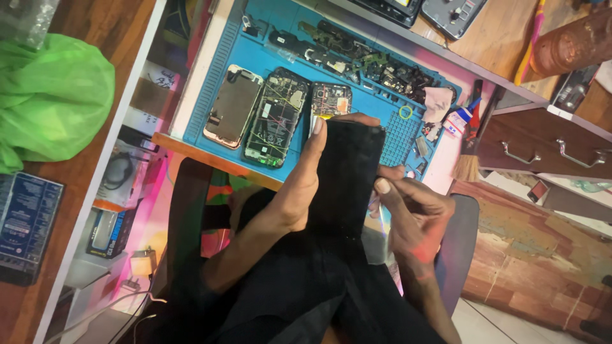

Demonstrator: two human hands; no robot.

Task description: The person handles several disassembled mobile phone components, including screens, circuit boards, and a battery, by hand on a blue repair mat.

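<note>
Both hands hold a black phone screen [347, 172], a flat dark panel standing on its long edge just in front of the blue mat [382, 137] on the workbench. The left hand [296, 191] grips the panel along its left side, thumb laid up along the edge with the nail near the top corner and the fingers wrapped behind it. The right hand [411, 210] pinches the lower right edge of the panel between thumb and bent fingers.

On the blue mat, just behind the panel, lie three opened phones side by side: a phone back with a silvery inside [233, 105] farthest to the left, an open phone body with a green rim [277, 118] next to it, and a small circuit board [331, 100] partly hidden by the panel's top edge. A row of dark small parts [357, 60] runs along the far side of the mat. A yellow ring [405, 112] lies on the mat's gridded right end. Well to the left of the mat sits a green plastic bag [54, 95].
</note>
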